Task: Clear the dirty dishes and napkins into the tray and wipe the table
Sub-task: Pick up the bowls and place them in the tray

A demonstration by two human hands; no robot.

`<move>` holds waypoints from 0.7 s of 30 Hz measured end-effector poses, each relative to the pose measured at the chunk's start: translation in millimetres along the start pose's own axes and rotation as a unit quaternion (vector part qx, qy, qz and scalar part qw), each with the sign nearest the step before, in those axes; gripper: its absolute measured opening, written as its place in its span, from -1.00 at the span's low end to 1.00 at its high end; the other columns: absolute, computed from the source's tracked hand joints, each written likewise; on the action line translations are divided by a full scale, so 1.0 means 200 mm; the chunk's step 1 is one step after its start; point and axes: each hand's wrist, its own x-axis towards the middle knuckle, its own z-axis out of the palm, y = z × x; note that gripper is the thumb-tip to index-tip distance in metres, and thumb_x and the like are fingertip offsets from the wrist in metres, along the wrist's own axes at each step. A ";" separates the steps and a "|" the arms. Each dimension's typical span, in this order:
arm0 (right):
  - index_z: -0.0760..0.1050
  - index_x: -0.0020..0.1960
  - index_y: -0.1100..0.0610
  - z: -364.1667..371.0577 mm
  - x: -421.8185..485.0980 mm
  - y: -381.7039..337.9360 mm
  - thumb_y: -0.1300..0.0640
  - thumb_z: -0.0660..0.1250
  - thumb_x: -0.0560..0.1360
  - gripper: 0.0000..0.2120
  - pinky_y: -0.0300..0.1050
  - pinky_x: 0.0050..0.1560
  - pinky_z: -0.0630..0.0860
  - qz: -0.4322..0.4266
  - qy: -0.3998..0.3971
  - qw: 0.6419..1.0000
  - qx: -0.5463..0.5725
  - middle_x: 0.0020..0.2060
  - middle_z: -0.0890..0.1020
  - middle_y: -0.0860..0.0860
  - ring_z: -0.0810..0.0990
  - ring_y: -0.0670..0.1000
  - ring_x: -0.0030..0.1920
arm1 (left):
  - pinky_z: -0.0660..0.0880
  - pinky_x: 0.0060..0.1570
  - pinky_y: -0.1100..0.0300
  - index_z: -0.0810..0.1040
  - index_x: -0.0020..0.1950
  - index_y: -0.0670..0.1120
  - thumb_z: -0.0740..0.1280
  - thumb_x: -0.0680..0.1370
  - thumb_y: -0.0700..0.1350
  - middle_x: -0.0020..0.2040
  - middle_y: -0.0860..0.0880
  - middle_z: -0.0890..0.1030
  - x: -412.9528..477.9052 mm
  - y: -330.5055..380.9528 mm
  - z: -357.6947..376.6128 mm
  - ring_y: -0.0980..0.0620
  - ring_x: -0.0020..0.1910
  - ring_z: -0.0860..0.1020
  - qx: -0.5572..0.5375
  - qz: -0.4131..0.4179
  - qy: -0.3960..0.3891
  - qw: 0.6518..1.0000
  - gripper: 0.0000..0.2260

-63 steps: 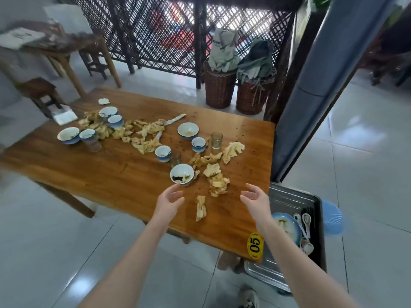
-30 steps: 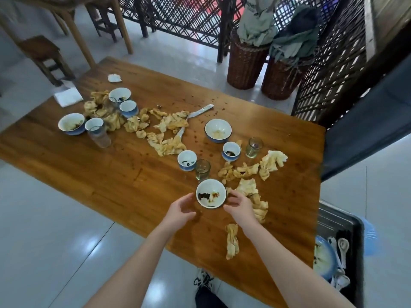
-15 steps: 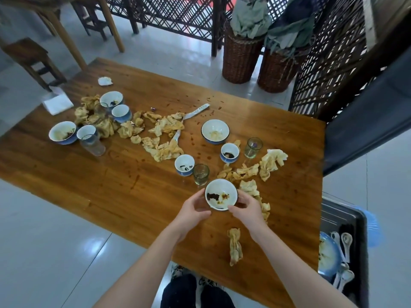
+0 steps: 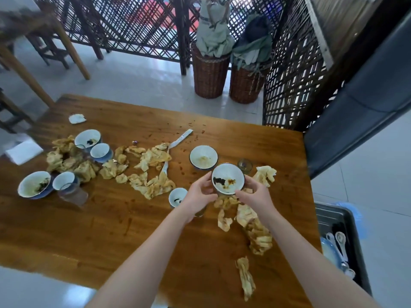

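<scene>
Fingers (image 4: 252,183) of both hands are curled round the rim of the dirty bowl (image 4: 228,177), the left hand (image 4: 200,193) on its left side and the right hand (image 4: 255,194) on its right. A moment ago that bowl sat on the tabletop (image 4: 106,230) nearer the person. Now it seems lifted and carried farther in, just beside the second bowl (image 4: 203,157) and the small glass (image 4: 244,166). I'd guess stacking comes first, since the tray (image 4: 333,213) waits off the right edge. Crumpled napkins (image 4: 258,238) lie under and near the wrists.
</scene>
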 end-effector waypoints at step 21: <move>0.44 0.35 0.04 0.37 0.62 -0.22 0.25 0.47 0.41 -0.46 -0.53 -0.43 0.38 0.031 -0.021 0.997 -0.062 -0.19 0.49 -0.36 0.50 -0.37 -0.22 | 0.13 0.47 0.07 0.19 0.55 0.06 0.42 0.52 -0.13 0.57 0.04 0.13 0.63 -0.06 -0.42 0.07 0.52 0.13 0.070 -0.025 0.000 0.997 -0.33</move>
